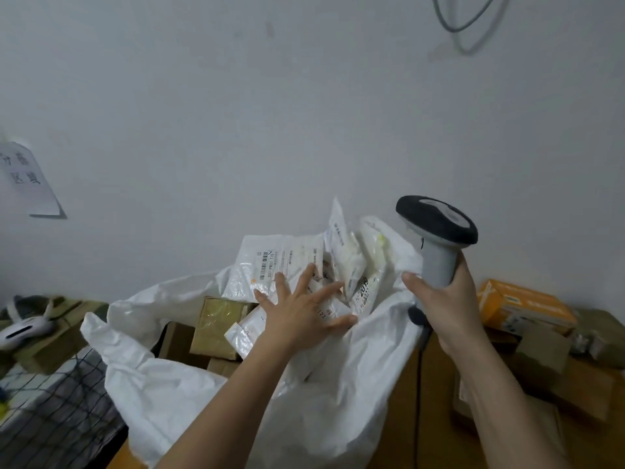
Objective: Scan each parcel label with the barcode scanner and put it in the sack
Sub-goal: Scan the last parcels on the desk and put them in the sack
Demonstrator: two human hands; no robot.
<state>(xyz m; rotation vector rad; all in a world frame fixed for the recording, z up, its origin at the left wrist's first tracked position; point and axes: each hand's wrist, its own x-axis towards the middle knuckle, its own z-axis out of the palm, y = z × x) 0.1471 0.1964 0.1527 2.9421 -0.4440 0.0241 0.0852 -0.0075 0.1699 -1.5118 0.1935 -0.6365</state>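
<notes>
Left hand (301,308): fingers spread and straight, palm down, over the white mailer parcels (267,265) heaped in the mouth of the sack (338,401); fingertips on or just above the top mailers, actual contact not determinable. Nothing gripped.

Right hand (439,306): fingers curled round the grey handle of the barcode scanner (438,238), held upright, dark head uppermost, above the right rim of the sack. Black cable (421,353) hanging from the handle base down behind the sack wall.

Sack: white woven plastic, mouth open, rim crumpled and folded outward, standing at the left part of the bench (422,418). Inside: printed labels with barcodes facing up on several mailers; brown taped box (220,319) below them toward the left rim of the sack.

Right edge of the bench: orange carton (521,306), with brown cardboard boxes (541,357) just beside it.

Left of the sack: dark netting (57,414). On the wall (236,113), far left: paper sheet (30,181) with handwritten characters.
</notes>
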